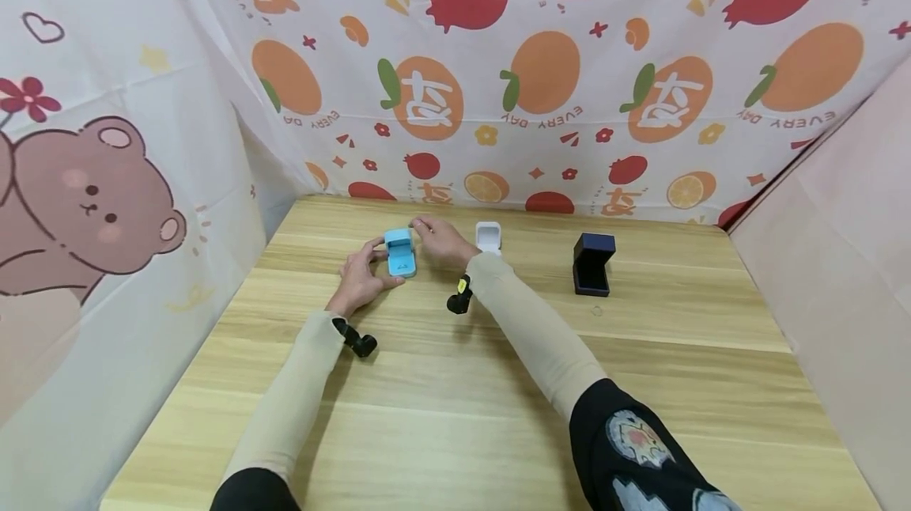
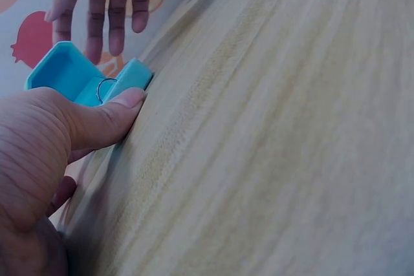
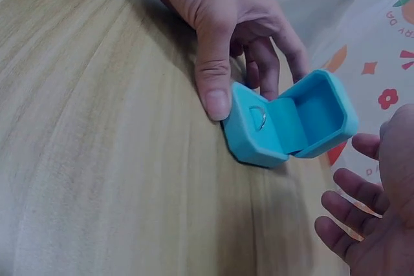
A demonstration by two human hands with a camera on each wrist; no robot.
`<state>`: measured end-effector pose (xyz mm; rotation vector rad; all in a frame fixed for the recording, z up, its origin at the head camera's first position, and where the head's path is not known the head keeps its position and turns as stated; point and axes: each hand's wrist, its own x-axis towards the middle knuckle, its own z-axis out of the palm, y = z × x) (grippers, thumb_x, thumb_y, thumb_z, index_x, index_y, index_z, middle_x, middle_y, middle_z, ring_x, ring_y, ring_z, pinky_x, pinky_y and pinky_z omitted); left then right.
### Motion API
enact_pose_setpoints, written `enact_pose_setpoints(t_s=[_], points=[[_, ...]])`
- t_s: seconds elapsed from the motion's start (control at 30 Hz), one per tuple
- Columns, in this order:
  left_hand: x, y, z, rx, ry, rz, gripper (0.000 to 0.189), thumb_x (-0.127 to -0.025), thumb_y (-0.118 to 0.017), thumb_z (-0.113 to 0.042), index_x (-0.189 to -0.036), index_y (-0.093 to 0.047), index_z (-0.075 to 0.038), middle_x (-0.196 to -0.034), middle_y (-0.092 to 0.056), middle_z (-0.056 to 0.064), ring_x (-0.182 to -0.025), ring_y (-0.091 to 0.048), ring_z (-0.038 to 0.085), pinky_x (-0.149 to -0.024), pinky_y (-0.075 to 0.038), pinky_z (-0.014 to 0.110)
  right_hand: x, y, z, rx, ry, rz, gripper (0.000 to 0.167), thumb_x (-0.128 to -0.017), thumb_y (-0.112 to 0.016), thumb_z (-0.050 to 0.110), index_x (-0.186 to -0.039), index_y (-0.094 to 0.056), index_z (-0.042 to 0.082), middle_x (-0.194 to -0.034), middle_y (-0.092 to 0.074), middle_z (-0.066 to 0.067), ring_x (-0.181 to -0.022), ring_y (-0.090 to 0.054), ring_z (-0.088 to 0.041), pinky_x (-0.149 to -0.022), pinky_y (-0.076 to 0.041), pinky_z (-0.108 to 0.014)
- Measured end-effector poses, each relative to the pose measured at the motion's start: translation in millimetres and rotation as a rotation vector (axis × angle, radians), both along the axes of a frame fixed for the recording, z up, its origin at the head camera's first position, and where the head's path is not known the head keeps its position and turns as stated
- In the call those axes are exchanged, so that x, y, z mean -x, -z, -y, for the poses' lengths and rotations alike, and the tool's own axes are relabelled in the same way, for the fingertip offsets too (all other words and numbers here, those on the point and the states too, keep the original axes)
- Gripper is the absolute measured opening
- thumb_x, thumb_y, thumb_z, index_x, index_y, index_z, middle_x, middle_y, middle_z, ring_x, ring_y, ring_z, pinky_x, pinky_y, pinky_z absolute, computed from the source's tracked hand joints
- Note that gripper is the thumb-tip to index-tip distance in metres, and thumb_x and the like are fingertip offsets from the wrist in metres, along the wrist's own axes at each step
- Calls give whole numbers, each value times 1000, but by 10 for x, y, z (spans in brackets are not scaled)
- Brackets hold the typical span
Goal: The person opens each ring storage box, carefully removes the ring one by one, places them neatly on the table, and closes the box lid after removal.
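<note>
A small light-blue ring box (image 1: 401, 254) stands on the table with its lid raised. Inside, a thin silver ring (image 3: 260, 118) is set upright in the slot of the cushion. My left hand (image 1: 359, 281) holds this box from the left, the thumb (image 2: 126, 101) at its front edge and the fingers toward its back. On the other side, my right hand (image 1: 443, 244) is beside the lid, its fingers (image 3: 346, 214) extended and nothing in them.
To the right of my right hand is an opened white ring box (image 1: 489, 237), partly behind the forearm. Farther right stands an opened dark navy box (image 1: 593, 264), with a small faint ring shape (image 1: 596, 310) on the table before it. A fruit-print cloth (image 1: 498, 147) hangs behind the table.
</note>
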<state>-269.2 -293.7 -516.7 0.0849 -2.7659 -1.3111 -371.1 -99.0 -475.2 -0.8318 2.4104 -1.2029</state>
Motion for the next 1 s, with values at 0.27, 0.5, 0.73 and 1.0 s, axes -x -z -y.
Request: enact_pose_setpoints(t_s=[0.27, 0.5, 0.73, 1.0], points=[[-2, -7, -5, 9, 4, -9, 90, -82, -86, -21, -157, -35, -17, -142, -62, 18, -143, -33, 42, -111, -9, 61, 18, -81, -2, 55, -10, -12, 45, -111, -37, 37, -143, -57, 13, -145, -59, -5, -131, -55, -24, -110, -47, -42], [-9, 8, -7, 14, -4, -15, 91, -82, -86, -21, -156, -35, -14, -143, -61, 20, -141, -33, 44, -109, -10, 62, -23, -123, 32, 64, -44, -65, 38, -110, -43, 31, -138, -62, 12, -141, -63, -5, -127, -58, -21, -108, -48, -35], [-8, -14, -9, 29, -1, -25, 89, -82, -86, -21, -156, -36, -14, -142, -62, 20, -142, -33, 45, -109, -11, 62, -90, -175, 41, 89, -29, -101, 28, -107, -52, 25, -126, -70, 13, -137, -66, -1, -137, -52, -18, -117, -40, -39], [-25, 19, -2, 9, 3, -21, 88, -83, -86, -23, -156, -36, -16, -143, -61, 18, -143, -32, 44, -111, -10, 62, -167, -167, 25, 97, -49, -147, 21, -102, -61, 17, -116, -74, 9, -129, -70, -4, -137, -54, -22, -120, -37, -45]])
